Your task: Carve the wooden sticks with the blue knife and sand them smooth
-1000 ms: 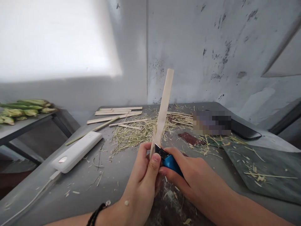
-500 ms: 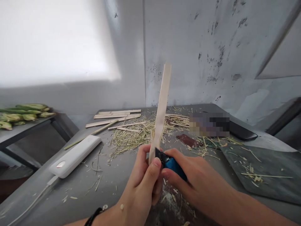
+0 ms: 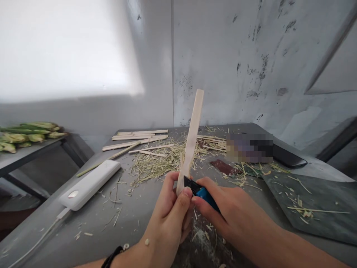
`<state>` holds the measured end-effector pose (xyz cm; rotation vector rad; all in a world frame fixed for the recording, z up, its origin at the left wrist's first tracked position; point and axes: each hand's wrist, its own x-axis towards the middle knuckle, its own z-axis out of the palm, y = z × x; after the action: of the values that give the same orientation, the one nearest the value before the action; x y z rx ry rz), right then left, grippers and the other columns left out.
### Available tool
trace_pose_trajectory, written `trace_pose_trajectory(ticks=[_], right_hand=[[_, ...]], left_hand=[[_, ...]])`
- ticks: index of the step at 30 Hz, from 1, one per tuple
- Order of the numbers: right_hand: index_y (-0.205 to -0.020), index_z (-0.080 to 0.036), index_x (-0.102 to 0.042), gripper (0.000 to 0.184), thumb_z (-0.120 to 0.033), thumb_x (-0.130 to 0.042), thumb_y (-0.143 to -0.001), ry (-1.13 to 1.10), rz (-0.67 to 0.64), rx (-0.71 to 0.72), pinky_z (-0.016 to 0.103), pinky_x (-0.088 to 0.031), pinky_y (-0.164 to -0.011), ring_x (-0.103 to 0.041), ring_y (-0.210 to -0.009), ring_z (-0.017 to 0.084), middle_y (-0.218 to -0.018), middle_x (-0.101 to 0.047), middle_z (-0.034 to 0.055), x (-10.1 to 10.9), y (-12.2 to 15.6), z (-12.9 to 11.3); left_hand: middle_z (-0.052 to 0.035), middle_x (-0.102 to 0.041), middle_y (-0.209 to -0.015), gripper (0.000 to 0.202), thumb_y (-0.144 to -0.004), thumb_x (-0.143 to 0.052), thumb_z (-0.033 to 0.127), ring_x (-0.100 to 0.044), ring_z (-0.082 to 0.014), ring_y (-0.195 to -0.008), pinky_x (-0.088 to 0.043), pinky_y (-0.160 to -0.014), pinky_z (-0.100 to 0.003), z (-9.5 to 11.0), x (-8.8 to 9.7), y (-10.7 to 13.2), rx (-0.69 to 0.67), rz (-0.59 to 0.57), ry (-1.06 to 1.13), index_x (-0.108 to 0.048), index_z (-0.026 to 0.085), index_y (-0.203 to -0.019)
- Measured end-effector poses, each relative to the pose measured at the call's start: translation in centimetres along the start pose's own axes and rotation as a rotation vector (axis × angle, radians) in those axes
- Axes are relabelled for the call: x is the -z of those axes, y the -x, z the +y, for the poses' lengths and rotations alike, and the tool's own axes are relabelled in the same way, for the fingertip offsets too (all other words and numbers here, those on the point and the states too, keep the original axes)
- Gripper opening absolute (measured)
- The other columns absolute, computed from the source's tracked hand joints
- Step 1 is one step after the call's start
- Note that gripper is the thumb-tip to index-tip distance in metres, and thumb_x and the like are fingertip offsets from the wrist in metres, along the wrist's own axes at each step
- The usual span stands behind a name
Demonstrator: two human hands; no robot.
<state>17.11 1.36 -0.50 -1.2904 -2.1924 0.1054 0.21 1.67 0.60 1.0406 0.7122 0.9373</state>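
Note:
My left hand [image 3: 170, 216] is closed round the lower end of a pale bamboo strip [image 3: 192, 137], which stands nearly upright and leans slightly right. My right hand [image 3: 228, 214] grips a blue-handled knife [image 3: 202, 192]; its dark blade rests against the strip's right edge just above my left thumb. Both hands hover over the near part of a grey table [image 3: 134, 212]. A black bracelet is on my left wrist.
Bamboo shavings [image 3: 161, 160] and several cut strips [image 3: 139, 136] lie behind the hands. A white power bank [image 3: 90, 184] with its cable lies at left, a dark mat [image 3: 315, 203] at right, a black phone [image 3: 288, 156] at far right. Green stalks [image 3: 28, 132] rest on a side table.
The strip's top has dropped a little and leaned right since half a second ago. Both hands stay together at the strip's base with the blade against it.

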Motion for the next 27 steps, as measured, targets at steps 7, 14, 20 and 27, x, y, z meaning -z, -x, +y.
trace_pose_trajectory(ticks=[7, 14, 20, 27], right_hand=[[-0.105, -0.023, -0.056, 0.034, -0.047, -0.033, -0.108, 0.02, 0.037, 0.016, 0.031, -0.029, -0.044, -0.066, -0.048, 0.021, -0.064, -0.068, -0.0039, 0.1, 0.0, 0.0], [-0.114, -0.024, -0.057, 0.032, -0.045, -0.035, -0.107, -0.086, -0.073, 0.009, 0.03, -0.035, -0.049, -0.07, -0.058, 0.02, -0.074, -0.073, -0.0027, 0.9, 0.0, 0.2], [-0.107, -0.022, -0.058, 0.034, -0.044, -0.032, -0.108, -0.002, -0.058, 0.031, 0.03, -0.032, -0.045, -0.067, -0.052, 0.02, -0.068, -0.07, -0.0018, 0.5, -0.1, 0.4], [-0.11, -0.02, -0.056, 0.033, -0.044, -0.033, -0.109, 0.114, 0.076, 0.082, 0.032, -0.027, -0.042, -0.066, -0.046, 0.022, -0.062, -0.066, -0.0036, 0.4, 0.1, 0.3]], left_hand=[[0.0146, -0.034, -0.053, 0.035, -0.096, -0.062, 0.053, -0.017, -0.0045, -0.039, -0.02, -0.037, -0.013, -0.2, 0.1, 0.0, -0.017, -0.012, -0.002, -0.041, 0.027, -0.106], [0.0152, -0.034, -0.049, 0.043, -0.094, -0.059, 0.06, -0.021, -0.0055, -0.039, -0.022, -0.036, -0.013, -0.4, 0.6, -0.1, -0.009, -0.029, -0.057, -0.038, 0.026, -0.112], [0.0163, -0.031, -0.049, 0.045, -0.091, -0.063, 0.061, -0.014, -0.0049, -0.038, -0.017, -0.033, -0.012, -0.1, 0.4, -0.2, 0.103, 0.004, -0.025, -0.036, 0.029, -0.106], [0.0152, -0.037, -0.056, 0.034, -0.096, -0.064, 0.049, -0.018, -0.0024, -0.036, -0.017, -0.036, -0.014, 0.2, -0.1, 0.2, 0.018, 0.005, -0.015, -0.039, 0.027, -0.102]])
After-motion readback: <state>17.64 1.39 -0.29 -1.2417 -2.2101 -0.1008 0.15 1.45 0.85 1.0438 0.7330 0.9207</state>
